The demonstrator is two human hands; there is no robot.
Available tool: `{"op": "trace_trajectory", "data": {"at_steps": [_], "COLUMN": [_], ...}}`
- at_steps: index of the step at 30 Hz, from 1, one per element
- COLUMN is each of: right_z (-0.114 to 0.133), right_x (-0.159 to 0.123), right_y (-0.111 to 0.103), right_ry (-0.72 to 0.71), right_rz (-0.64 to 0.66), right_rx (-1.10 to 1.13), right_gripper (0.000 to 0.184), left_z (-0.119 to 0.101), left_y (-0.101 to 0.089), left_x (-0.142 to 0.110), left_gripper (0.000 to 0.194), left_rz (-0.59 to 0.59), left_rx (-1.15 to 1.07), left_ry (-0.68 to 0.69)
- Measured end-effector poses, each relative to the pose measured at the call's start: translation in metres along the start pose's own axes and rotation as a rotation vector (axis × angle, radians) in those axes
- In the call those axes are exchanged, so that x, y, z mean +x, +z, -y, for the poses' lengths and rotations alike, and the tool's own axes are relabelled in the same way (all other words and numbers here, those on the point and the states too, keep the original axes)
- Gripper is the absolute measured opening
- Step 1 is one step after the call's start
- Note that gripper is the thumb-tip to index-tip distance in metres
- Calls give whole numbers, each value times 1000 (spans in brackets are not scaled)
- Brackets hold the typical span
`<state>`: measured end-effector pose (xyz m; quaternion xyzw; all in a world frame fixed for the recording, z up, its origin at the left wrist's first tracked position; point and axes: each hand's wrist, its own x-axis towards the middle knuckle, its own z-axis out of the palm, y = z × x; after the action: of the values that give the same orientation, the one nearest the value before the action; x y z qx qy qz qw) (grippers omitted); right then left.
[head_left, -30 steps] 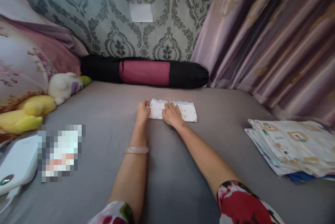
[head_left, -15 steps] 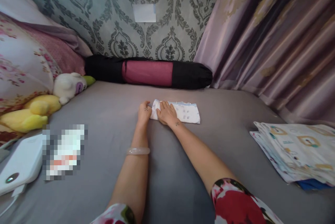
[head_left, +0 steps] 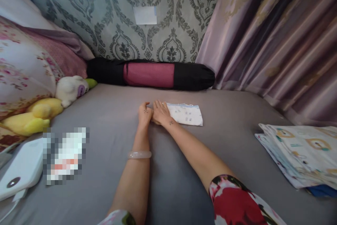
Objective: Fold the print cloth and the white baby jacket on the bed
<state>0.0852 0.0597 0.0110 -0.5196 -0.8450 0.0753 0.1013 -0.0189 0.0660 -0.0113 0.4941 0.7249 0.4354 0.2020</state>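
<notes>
A folded white cloth (head_left: 186,114) with small dark prints and a pale blue strip along its far edge lies flat on the grey bed sheet (head_left: 223,147). My right hand (head_left: 160,112) rests palm down on the cloth's left part, fingers stretched forward, covering that end. Right beside it, my left hand (head_left: 145,113) is closed at the cloth's left end, its fingers curled around the edge. The two hands touch or nearly touch, and the edge between them is mostly hidden.
At right lies a stack of folded printed cloths (head_left: 297,154). A black and pink long bag (head_left: 149,74) lies along the wall. On the left are a yellow plush toy (head_left: 28,118), a white plush toy (head_left: 68,90), a white power bank (head_left: 22,169) with cable and a blurred packet (head_left: 67,156).
My right hand has slid left along the cloth, up against my left hand, uncovering more of the cloth's middle. My left hand stays at the left end. The view has shifted slightly.
</notes>
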Motion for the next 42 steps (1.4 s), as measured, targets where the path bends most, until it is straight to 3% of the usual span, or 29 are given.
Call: {"op": "trace_trajectory", "data": {"at_steps": [5, 10, 13, 17, 24, 28, 32, 37, 42], "right_z": [-1, -2, -7, -29, -67, -69, -70, -86, -109], "right_x": [-1, 0, -2, -20, -50, -50, -47, -49, -64], "right_y": [11, 5, -5, -20, -20, -9, -7, -19, -21], "right_ry": [-1, 0, 10, 35, 63, 90, 95, 83, 124], "right_rz": [28, 76, 21, -86, -27, -37, -56, 4, -73], "right_rx": [16, 40, 62, 29, -5, 10, 47, 171, 5], "right_gripper": [56, 56, 54, 53, 51, 49, 49, 52, 53], "left_z": [1, -4, -9, -18, -35, -33, -31, -38, -43], "left_y": [0, 0, -1, 6, 36, 41, 40, 38, 39], "left_x": [0, -2, -2, -6, -27, -32, -31, -29, -32], "left_gripper": [49, 50, 49, 48, 44, 39, 39, 45, 42], "left_rz": [-11, 16, 18, 15, 315, 379, 377, 369, 378], "left_rx": [-36, -15, 20, 100, 292, 438, 483, 480, 461], "left_ry": [4, -8, 29, 181, 473, 548, 550, 529, 532]}}
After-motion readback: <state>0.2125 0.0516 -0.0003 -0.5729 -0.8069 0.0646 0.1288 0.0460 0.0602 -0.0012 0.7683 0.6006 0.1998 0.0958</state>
